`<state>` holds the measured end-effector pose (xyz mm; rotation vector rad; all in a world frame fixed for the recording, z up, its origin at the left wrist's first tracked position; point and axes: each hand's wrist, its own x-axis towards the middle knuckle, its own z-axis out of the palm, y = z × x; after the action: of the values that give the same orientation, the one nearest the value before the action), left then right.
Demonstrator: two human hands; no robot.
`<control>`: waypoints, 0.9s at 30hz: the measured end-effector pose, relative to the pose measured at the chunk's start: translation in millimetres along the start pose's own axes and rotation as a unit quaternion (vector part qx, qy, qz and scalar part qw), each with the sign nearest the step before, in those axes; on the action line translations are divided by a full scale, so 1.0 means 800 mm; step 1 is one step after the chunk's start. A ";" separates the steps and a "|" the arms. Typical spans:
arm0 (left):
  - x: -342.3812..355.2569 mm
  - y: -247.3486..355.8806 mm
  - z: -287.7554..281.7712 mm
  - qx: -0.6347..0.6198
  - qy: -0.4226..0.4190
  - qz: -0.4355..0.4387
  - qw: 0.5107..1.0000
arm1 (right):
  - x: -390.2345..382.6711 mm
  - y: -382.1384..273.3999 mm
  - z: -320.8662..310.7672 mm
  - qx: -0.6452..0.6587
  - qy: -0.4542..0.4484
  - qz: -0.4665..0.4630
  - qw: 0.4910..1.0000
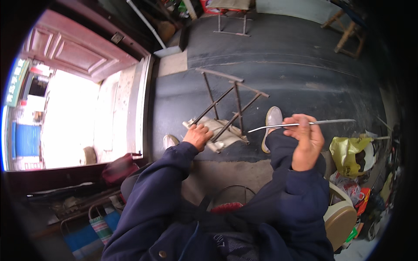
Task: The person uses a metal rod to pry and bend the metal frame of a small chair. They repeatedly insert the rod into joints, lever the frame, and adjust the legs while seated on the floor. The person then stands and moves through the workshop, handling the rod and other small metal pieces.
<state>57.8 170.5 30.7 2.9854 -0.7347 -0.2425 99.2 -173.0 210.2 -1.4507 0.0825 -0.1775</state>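
A folding stool [237,101] with thin metal legs and a pale canvas seat [230,138] rests upside down on the floor in front of me, legs up. My left hand [199,136] is closed over the near left edge of the seat, beside a leg. Between the thumb and fingers of my right hand [305,141] is a slim metal rod [333,122], held roughly level, its left tip slightly bent. That tip is right of the seat and apart from it. The palm side of my left hand is hidden.
An open doorway with a reddish panelled door [80,48] is at the left. Another folding stool [230,17] stands at the far side, and a wooden stool [348,37] at far right. A yellow plastic bag [346,152] and clutter lie near my right knee.
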 end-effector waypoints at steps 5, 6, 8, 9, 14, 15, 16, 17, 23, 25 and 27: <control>0.019 0.021 0.014 -0.037 0.013 0.004 0.999 | 0.005 0.000 0.002 -0.043 -0.013 -0.009 0.999; 0.022 0.027 0.017 -0.035 -0.004 0.004 0.999 | 0.005 0.000 0.003 -0.046 -0.016 -0.011 0.999; 0.021 0.043 0.027 -0.011 -0.048 0.007 0.999 | 0.006 -0.001 0.004 -0.053 -0.020 -0.010 0.998; 0.018 0.052 0.034 -0.016 -0.067 0.012 0.998 | 0.006 -0.001 0.003 -0.056 -0.020 -0.009 0.998; -0.006 0.081 0.081 -0.015 -0.110 0.017 0.994 | 0.007 0.001 -0.008 -0.063 -0.006 -0.003 0.998; -0.008 0.083 0.091 -0.017 -0.120 0.006 0.993 | 0.008 0.001 -0.012 -0.070 -0.010 -0.008 0.997; -0.010 0.085 0.101 -0.029 -0.141 -0.009 0.990 | 0.008 0.001 -0.015 -0.075 -0.011 -0.011 0.997; -0.010 0.085 0.111 -0.026 -0.141 -0.019 0.989 | 0.009 0.001 -0.018 -0.085 -0.002 -0.012 0.996; -0.007 0.081 0.151 -0.050 -0.157 -0.018 0.986 | 0.010 0.002 -0.027 -0.087 0.003 -0.009 0.996; 0.002 0.081 0.157 -0.106 -0.177 -0.021 0.978 | 0.009 0.001 -0.029 -0.076 -0.002 -0.013 0.997; 0.022 0.081 0.161 -0.202 -0.189 -0.070 0.958 | 0.008 0.001 -0.030 -0.073 0.008 -0.010 0.997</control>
<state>22.3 103.0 -92.6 2.6199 -0.4256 -0.8754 101.9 -197.3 206.9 -1.5966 0.0955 -0.2039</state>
